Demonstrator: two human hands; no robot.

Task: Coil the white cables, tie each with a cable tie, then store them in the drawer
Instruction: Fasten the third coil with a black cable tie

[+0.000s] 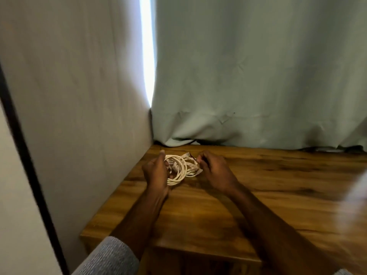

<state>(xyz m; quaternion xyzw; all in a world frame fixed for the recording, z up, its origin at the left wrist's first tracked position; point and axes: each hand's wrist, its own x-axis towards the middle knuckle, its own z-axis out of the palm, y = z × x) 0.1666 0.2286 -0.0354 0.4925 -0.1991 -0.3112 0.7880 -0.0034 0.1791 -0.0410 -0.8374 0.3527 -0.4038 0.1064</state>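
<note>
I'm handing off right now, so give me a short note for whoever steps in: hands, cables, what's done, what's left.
Left hand grips the coiled white cable at its left side, above the wooden table.
Right hand pinches something at the coil's right edge; too blurred to tell if it is a cable tie.
Done: one cable coiled.
Left: confirm the tie is fastened, then store it. No drawer or other cables in view.

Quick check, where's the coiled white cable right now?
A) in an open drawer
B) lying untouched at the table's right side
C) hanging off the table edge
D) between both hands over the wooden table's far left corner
D: the coiled white cable sits between the left hand and right hand, above the brown wooden table near its far left corner.
</note>
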